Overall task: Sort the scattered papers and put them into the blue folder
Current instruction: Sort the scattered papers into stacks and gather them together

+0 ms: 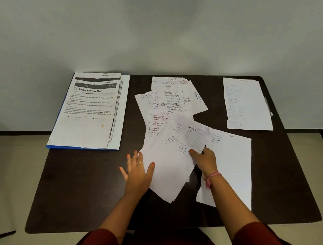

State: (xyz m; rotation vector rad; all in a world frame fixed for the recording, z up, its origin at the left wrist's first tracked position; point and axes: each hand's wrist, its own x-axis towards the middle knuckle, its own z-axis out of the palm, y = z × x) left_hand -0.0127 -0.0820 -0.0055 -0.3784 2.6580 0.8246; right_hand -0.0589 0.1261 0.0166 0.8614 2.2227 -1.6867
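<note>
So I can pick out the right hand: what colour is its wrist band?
Pink wrist band, clearest in the head view.

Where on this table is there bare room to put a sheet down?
Bare dark table lies along the near left, below the blue folder, and in the strip between the folder and the heap of handwritten sheets. The middle and right are crowded with lined paper.

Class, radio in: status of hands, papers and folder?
Left hand open, touching lined sheet; right hand pinching it. Blue folder open, printed pages inside. Other loose sheets scattered; nothing blocking.
</note>
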